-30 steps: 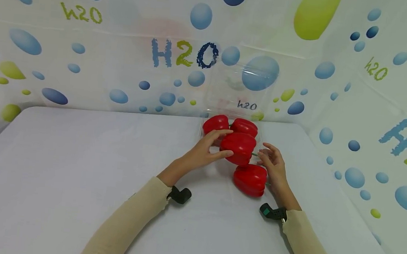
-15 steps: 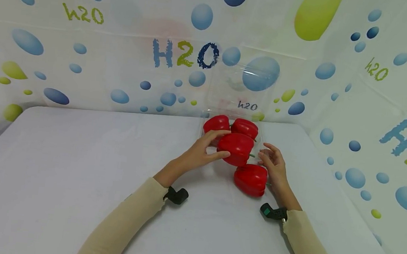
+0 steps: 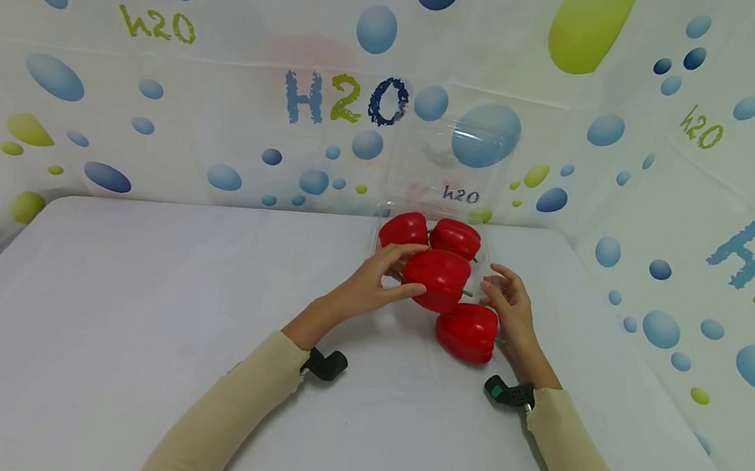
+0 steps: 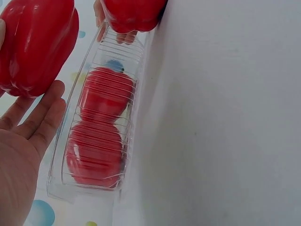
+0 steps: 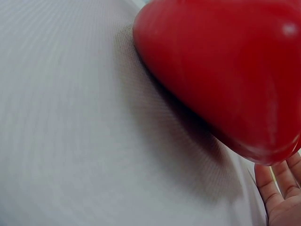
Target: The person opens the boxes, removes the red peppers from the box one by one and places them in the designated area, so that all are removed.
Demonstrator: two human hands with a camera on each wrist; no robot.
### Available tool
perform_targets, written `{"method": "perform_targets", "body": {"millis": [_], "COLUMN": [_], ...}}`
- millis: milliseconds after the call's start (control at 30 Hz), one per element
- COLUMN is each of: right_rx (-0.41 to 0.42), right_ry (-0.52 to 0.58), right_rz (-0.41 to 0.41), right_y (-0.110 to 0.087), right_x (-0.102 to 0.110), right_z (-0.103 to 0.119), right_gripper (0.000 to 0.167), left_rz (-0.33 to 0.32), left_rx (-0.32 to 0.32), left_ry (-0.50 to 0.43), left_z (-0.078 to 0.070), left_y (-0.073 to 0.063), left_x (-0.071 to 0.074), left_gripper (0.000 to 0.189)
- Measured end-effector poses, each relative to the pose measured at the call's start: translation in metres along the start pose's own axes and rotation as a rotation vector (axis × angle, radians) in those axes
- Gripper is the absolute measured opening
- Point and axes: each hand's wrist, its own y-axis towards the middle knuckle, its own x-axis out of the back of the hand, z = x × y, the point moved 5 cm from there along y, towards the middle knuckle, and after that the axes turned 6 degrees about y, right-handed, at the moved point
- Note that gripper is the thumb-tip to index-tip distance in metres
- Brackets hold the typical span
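Observation:
My left hand [image 3: 376, 277] grips a red bell pepper [image 3: 437, 280], thumb on its near side and fingers on the far side. This pepper is raised in front of a clear plastic container [image 4: 59, 155]. Two more red bell peppers, one left [image 3: 404, 229] and one right [image 3: 455, 238], lie inside the container. My right hand [image 3: 509, 301] is at the container's right end, fingers loosely bent; whether they touch its wall cannot be told. Beside that hand another red bell pepper [image 3: 467, 333] lies on the table, filling much of the right wrist view.
The container's clear lid [image 3: 427, 145] stands raised at the back, against a patterned curtain [image 3: 227, 100]. A white cloth covers the table [image 3: 173, 307]. Dark wrist cameras sit on both wrists, over beige sleeves [image 3: 231, 403].
My left hand has moved the held pepper slightly left and toward me, off the right-hand pepper in the container. The right hand has stayed nearly still.

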Motion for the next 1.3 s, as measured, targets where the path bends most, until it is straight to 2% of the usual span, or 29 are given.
{"method": "perform_targets", "body": {"millis": [200,533,1300], "right_rx": [0.007,0.016,0.037], "right_ry": [0.004,0.022,0.009], "right_rz": [0.004,0.013,-0.013], "right_y": [0.000,0.001,0.003], "right_x": [0.000,-0.001,0.000], "right_z": [0.001,0.001,-0.001], "right_gripper": [0.054,0.054,0.050], "left_rz": [0.021,0.042,0.019], "left_rx": [0.029,0.033,0.010], "left_ry": [0.013,-0.002,-0.019], "left_z": [0.001,0.010,0.020], "left_y": [-0.001,-0.004,-0.009], "left_x": [-0.001,-0.001,0.008], "left_gripper": [0.065,0.060,0.056]}}
